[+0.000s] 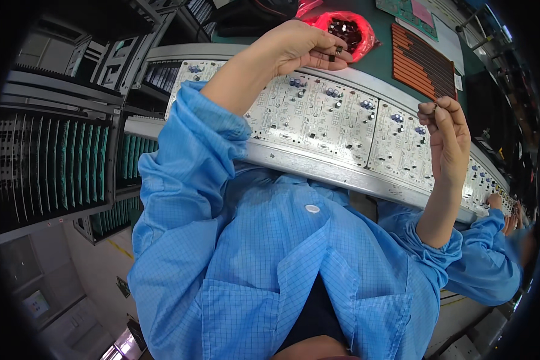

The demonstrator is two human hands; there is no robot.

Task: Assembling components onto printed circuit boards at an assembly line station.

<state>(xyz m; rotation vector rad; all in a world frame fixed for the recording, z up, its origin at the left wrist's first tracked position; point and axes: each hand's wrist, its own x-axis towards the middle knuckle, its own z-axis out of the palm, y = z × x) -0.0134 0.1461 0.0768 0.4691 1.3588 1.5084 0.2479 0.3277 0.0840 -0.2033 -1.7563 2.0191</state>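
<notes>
My left hand point(309, 49) is raised over the far edge of the line of white circuit boards point(318, 114). Between its fingers are small black electronic components point(338, 50) with thin legs. Right beside it stands an opened red plastic bag point(366, 45) with many dark little parts point(347, 33) inside. My right hand point(445, 129) is up over the boards at the right, thumb and fingers pinched together. Whatever sits in that pinch is too small to make out. The boards carry blue-topped capacitors and other small parts, and lie between metal rails.
A metal rail point(318, 161) runs along the near side of the boards. Behind them, an orange-brown ribbed tray point(423, 63) lies on the green surface. Racks of upright boards point(54, 156) stand at the left. Another person's blue sleeve point(486, 264) is close at my right.
</notes>
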